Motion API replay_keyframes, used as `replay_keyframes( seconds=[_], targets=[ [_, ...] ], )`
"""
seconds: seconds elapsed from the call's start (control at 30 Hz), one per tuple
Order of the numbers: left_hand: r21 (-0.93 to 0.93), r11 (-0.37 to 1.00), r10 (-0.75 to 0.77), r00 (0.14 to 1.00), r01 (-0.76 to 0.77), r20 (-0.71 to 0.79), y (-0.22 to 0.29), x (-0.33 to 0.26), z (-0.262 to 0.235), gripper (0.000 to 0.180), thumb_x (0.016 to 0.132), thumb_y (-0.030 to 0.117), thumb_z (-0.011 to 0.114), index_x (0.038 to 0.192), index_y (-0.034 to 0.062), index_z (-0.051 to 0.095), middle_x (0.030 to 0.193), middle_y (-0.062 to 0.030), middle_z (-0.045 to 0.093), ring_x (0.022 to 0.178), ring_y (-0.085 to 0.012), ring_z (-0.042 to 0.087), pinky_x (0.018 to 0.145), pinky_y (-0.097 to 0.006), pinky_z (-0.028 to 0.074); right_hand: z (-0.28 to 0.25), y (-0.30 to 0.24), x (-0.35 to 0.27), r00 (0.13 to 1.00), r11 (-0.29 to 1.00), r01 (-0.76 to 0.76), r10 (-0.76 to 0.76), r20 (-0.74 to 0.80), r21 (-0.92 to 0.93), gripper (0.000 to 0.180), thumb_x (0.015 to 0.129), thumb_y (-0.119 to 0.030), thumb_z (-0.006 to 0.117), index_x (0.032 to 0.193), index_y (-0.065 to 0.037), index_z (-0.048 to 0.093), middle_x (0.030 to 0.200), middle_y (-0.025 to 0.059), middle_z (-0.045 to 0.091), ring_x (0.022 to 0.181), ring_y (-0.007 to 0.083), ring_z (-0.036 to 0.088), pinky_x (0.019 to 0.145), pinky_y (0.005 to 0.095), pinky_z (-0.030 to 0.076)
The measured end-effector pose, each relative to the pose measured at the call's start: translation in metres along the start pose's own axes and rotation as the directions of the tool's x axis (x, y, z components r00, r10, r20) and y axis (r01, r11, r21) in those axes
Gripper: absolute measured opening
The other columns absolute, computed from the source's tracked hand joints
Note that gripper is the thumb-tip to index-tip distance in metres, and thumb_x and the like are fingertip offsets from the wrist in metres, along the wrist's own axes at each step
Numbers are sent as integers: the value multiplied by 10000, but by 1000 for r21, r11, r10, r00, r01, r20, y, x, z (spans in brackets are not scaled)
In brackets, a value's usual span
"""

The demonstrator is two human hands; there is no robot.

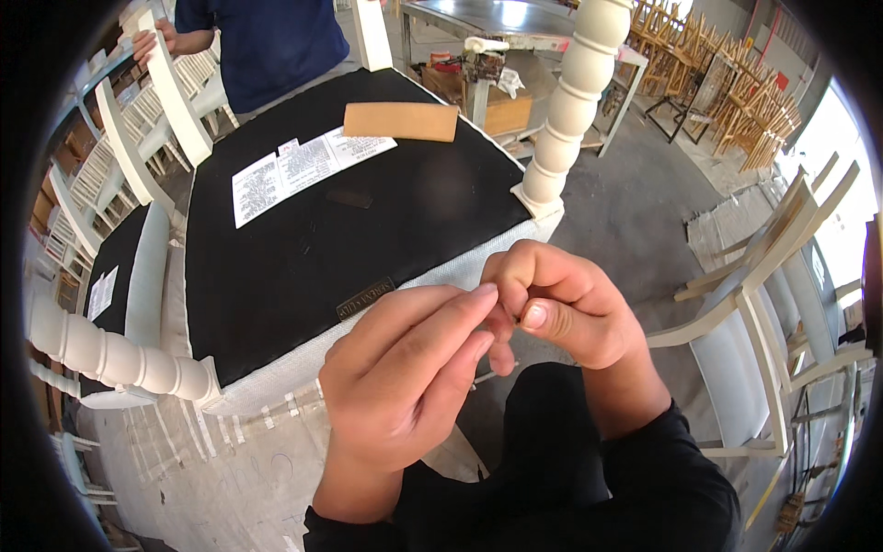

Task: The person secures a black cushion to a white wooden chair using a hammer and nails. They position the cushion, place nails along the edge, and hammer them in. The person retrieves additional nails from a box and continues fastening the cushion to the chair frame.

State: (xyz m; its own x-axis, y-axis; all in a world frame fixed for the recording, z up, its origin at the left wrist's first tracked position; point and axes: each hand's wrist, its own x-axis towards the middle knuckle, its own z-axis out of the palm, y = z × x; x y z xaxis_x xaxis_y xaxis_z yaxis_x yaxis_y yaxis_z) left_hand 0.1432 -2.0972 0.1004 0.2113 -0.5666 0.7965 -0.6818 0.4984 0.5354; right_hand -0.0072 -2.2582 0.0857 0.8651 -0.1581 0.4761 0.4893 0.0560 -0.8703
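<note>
Both my hands meet in front of the seat's near edge, fingertips together. My left hand (395, 368) has its fingers pressed together, their tips touching the right hand's fingers. The fingers of my right hand (575, 308) are curled in a pinch with the thumb; anything held between the hands is too small or hidden to make out. Before me an upturned chair shows its black seat underside (414, 216) and cream turned legs (570, 101). On it lie a white printed label sheet (303, 167), a tan rectangular piece (401, 120), a small dark strip (349, 199) and a dark label patch (364, 297).
A person in a dark blue shirt (267, 46) stands across the chair, a hand (152, 41) on one leg. More upturned chairs (120, 313) line the left. At right stands a pale chair (736, 359). A metal-topped table (506, 15) and stacked wooden frames (727, 83) are behind.
</note>
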Motion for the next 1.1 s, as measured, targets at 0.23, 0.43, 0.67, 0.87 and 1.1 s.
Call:
replay_keyframes(
  seconds=[0.23, 0.43, 0.67, 0.87, 1.1],
  targets=[
    [162, 985, 64, 998, -60, -19, -12, -2, -13, 282, 871, -108, 825, 1141, -34, 794, 966, -148, 773, 759, -243, 776, 649, -311, 613, 10, 14, 16, 999, 999, -42, 42, 31, 0, 152, 1198, -154, 522, 1136, -19, 556, 998, 34, 607, 827, 107, 672, 807, 284, 527],
    [219, 972, 92, 996, -87, -13, -20, -2, -23, 237, 853, -88, 841, 1073, -16, 787, 941, -150, 775, 751, -254, 772, 627, -312, 603, 11, 24, 28, 998, 996, -69, 68, 17, 53, 154, 1192, -149, 543, 1134, -12, 582, 953, 20, 624, 813, 97, 673, 782, 274, 538],
    [216, 974, 73, 997, -72, 0, -30, 4, -28, 239, 837, -74, 847, 1059, -16, 783, 908, -155, 765, 733, -261, 767, 614, -310, 599, 4, 18, 35, 995, 995, -95, 95, -40, 0, 63, 1105, -39, 675, 1140, 13, 686, 1007, 35, 684, 797, 90, 666, 731, 256, 547],
    [234, 970, 53, 998, -59, 33, -33, 7, -32, 261, 832, -70, 841, 1081, -14, 786, 934, -147, 777, 761, -295, 761, 657, -351, 593, -2, 9, 39, 987, 989, -146, 145, -68, -18, 47, 1048, 22, 705, 1094, 16, 710, 986, 17, 694, 800, 61, 633, 679, 239, 506],
    [618, 786, -121, 977, -13, 174, -37, -24, -55, 483, 845, 72, 878, 1307, -4, 759, 1266, -124, 772, 1146, -339, 731, 997, -460, 549, -25, -3, 54, 952, 923, -259, 194, -235, -286, 29, 981, 23, 717, 1002, 26, 697, 951, 26, 669, 789, 75, 613, 696, 242, 494]
  ],
)
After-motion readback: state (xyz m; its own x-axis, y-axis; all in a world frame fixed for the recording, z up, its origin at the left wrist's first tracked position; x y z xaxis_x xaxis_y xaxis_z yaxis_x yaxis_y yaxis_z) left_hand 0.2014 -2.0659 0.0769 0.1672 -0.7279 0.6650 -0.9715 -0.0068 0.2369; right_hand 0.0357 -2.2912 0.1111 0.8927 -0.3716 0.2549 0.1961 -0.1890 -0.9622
